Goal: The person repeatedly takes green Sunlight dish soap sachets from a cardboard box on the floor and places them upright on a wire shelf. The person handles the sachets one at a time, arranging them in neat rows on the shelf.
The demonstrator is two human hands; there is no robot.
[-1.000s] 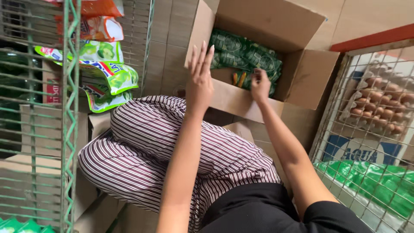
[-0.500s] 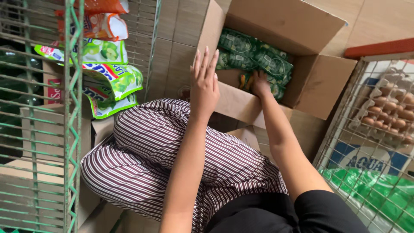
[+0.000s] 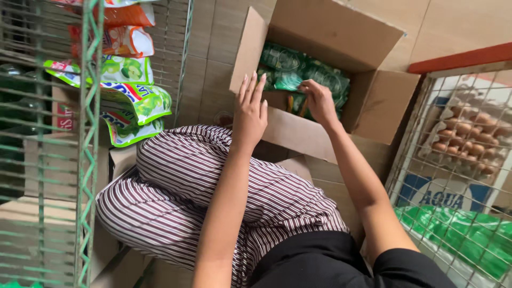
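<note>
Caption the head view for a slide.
Right hand reaches green packets in open box; left hand rests flat on its flap.

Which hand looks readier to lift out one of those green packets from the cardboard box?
Probably the right hand: it is already inside the cardboard box, fingers on the green packets. The left hand lies open and flat at the box's near edge, holding nothing.

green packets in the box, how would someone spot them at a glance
Find the open cardboard box on the floor ahead of the striped knees. Inside it lie shiny green packets, which the right hand reaches into. The green pouches hanging on the left rack are outside the box.
</note>
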